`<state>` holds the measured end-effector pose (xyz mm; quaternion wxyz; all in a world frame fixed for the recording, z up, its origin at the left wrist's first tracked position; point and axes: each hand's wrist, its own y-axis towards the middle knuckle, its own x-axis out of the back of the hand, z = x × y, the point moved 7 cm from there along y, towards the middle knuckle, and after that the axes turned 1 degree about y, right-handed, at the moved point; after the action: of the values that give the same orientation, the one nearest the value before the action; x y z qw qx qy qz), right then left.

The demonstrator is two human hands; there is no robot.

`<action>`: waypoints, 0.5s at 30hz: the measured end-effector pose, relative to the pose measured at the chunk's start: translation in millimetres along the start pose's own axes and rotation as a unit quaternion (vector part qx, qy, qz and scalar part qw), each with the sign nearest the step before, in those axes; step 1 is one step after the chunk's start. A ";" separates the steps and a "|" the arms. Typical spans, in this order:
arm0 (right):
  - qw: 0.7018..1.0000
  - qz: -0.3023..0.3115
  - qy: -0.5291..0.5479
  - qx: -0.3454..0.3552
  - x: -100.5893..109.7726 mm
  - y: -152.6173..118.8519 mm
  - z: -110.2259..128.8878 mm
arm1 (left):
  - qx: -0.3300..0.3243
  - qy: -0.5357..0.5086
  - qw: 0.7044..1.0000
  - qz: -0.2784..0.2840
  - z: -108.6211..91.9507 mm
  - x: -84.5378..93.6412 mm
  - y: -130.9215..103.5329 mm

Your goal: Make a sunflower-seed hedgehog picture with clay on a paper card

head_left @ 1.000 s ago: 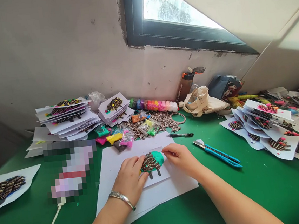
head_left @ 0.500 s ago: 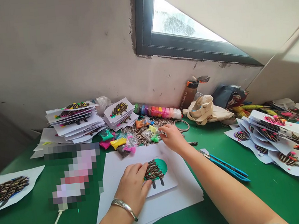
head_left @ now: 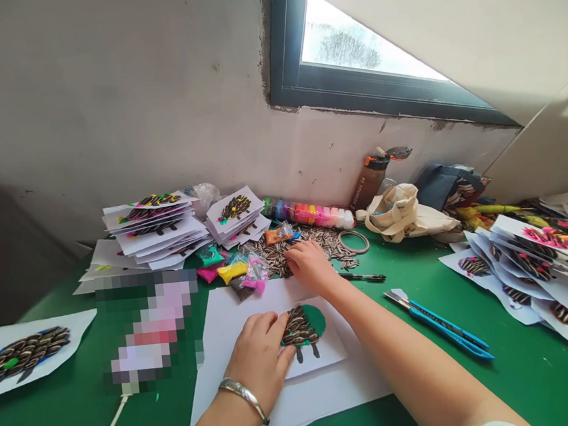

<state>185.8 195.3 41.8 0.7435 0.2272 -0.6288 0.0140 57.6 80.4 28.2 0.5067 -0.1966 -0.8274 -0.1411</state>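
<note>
My left hand, wearing a silver bangle, lies with its fingers stretched over the left part of a white card. On this card is a round green shape, its left side covered with overlapping sunflower seeds and two dark legs below. The card rests on larger white sheets. My right hand reaches past the card to a pile of loose sunflower seeds. Its fingers are bent together at the pile's near edge; whatever lies between the fingertips is hidden.
Small bags of coloured clay lie left of the seeds. Finished cards stand in stacks at back left and right. A black pen, blue cutter, tape ring and cloth bag occupy the right side.
My right hand has moved from a clear bag with yellow and green clay to the loose seeds; that bag no longer shows there. My left hand stays on the card. The view shifts slightly.
</note>
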 end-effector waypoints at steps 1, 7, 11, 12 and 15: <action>1.000 -0.001 -0.001 -0.008 0.5 -3.7 -4.1 | 0.001 0.001 1.000 0.000 0.0 -0.1 -0.1; 0.999 -0.002 -0.009 -0.037 7.8 -11.0 -12.8 | 0.005 0.005 1.000 -0.002 0.6 -1.1 0.5; 0.999 0.000 -0.013 -0.051 3.7 4.2 -7.0 | 0.000 0.004 1.000 -0.005 0.6 -1.4 0.0; 0.998 0.001 -0.013 -0.053 1.6 8.3 -5.2 | -0.001 0.002 1.000 -0.005 0.7 -1.4 -0.2; 0.999 0.008 -0.009 -0.046 -5.0 16.2 0.1 | -0.001 -0.005 1.000 -0.006 0.8 -1.1 -0.6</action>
<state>179.7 211.1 42.3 0.7474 0.1877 -0.6372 -0.0112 57.1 80.0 26.8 0.5016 -0.1927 -0.8309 -0.1444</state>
